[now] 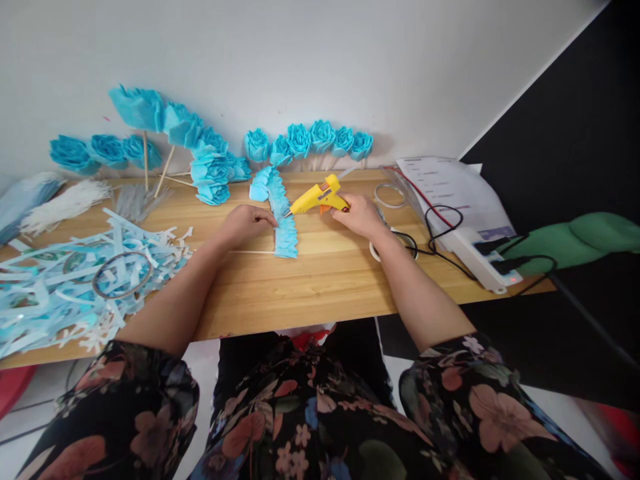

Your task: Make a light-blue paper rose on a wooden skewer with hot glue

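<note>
My right hand grips a yellow hot glue gun by its handle. The gun's nozzle points left and down, at the left part of a blue ruffled crepe paper strip lying on the table. My left hand is at the strip's left edge, fingers pressed together on it; the fingertips are partly hidden. A thin wooden stick lies flat, its right end meeting the strip's lower end. Above my left hand, a loose blue paper petal piece touches the strip's upper part.
Blue paper roses on sticks line the wall. Paper scraps with tape rolls heap at left, near white stamens. At right are a ring, printed sheets, black cables and a power strip.
</note>
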Demonstrator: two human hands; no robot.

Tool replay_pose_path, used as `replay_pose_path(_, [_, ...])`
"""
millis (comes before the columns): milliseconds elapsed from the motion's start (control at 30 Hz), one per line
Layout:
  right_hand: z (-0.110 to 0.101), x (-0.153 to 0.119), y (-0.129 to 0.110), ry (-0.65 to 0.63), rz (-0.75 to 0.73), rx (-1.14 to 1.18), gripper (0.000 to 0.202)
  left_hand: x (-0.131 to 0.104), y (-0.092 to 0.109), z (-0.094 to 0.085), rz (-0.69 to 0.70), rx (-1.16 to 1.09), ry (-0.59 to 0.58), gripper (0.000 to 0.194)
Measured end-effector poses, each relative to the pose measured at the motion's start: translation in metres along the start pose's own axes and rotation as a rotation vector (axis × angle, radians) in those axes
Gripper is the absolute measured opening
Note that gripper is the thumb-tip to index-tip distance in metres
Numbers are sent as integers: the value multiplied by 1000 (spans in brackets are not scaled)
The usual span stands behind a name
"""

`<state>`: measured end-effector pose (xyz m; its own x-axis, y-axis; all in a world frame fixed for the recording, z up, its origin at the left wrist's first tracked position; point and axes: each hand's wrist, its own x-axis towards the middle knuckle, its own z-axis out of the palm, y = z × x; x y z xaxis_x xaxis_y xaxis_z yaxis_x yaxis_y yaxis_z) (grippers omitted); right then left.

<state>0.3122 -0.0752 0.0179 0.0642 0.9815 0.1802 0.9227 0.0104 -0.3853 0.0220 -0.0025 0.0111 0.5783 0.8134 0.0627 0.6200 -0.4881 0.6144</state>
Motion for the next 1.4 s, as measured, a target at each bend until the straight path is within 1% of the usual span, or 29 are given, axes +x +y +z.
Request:
replay_pose_path(167, [2, -1, 1, -60, -1, -103, 28, 2, -6, 0, -11, -48, -8, 31])
replay_pose_path(300, [3, -1, 1, -71, 11, -124, 28, 3, -11, -1, -29, -126, -7, 32])
replay_pose_path(500, [3, 0, 1, -64, -2, -118, 27, 2, -7, 1, -2, -71, -11, 31])
replay_pose_path(633, [3, 0, 2, -38, -8, -76, 27, 2, -4, 2, 1, -23, -9, 31])
replay_pose_path(767, [4, 1, 3, 47, -11, 44, 30, 1, -3, 1, -6, 9, -7, 33])
replay_pose_path(833, [5, 2, 4, 59, -26, 64, 31, 1, -3, 1, 0, 15, -8, 33])
replay_pose_path(1033, [4, -1, 1, -47, -8, -108, 26, 1, -4, 1, 1, 4, -8, 32])
replay_pose_path(1233, [2, -2, -2, -61, 6, -123, 27, 2, -9, 0, -5, -92, 6, 32])
replay_pose_path(1400, [2, 0, -1, -29, 8, -64, 26, 1, -6, 1, 40, -4, -4, 30])
